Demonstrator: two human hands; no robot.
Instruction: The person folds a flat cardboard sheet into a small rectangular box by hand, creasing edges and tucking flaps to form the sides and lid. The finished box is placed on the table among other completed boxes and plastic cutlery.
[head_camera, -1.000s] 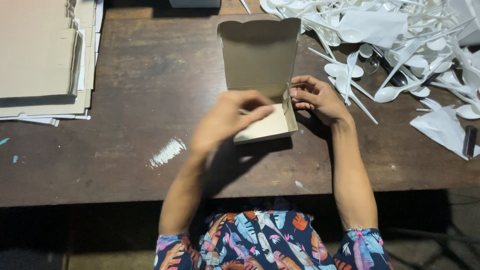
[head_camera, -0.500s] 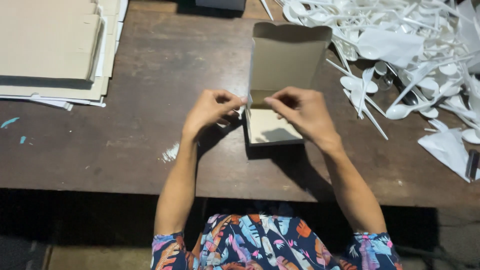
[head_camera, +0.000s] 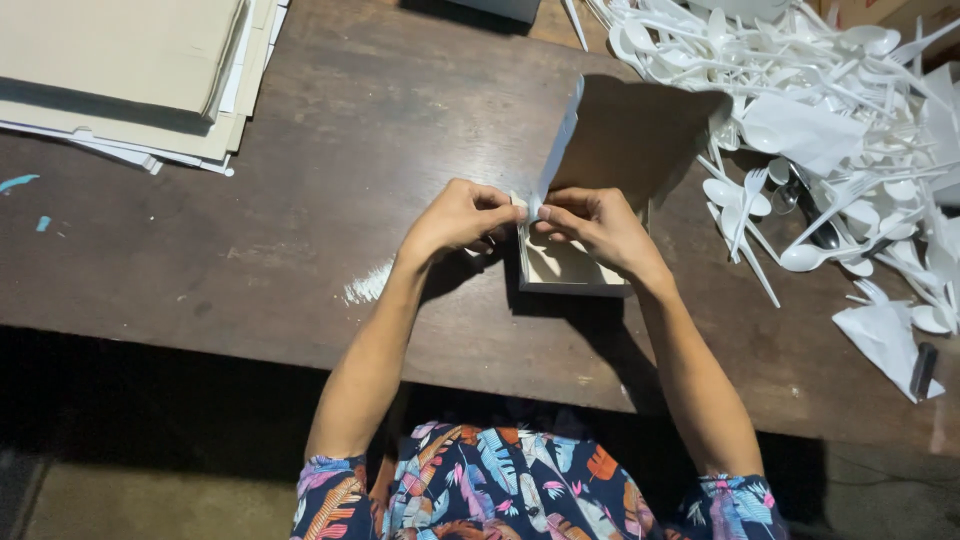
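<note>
Our left hand (head_camera: 458, 218) is closed in a pinch, fingertips pressed on a small flap at the left front corner of the cardboard box (head_camera: 575, 265). Our right hand (head_camera: 598, 225) meets it from the other side, fingers curled shut on the same corner, so both hands grip one little spot of thin board. Whether the flap is tucked into a slot or only held against the wall we cannot tell — our fingers cover the joint.

The box sits on the dark wooden table (head_camera: 300, 250) right in front of us, its tray low and pale inside, its lid (head_camera: 630, 135) standing up and leaning away toward the far edge.

What could go wrong, as we judge it: the board looks thin, and a hard squeeze at the corner could crease or tear the flap. With both hands on one corner nothing holds the rest of the box, so a sideways pull might skew the tray or slide it along the table. The raised lid is unsupported and could flop down over our fingers.

Just to the right lies a heap of white plastic cutlery (head_camera: 800, 110) — some pieces nearly touch the box, and a shove that way could scatter them. A stack of flat cardboard sheets (head_camera: 130, 70) lies well apart at the far left.
</note>
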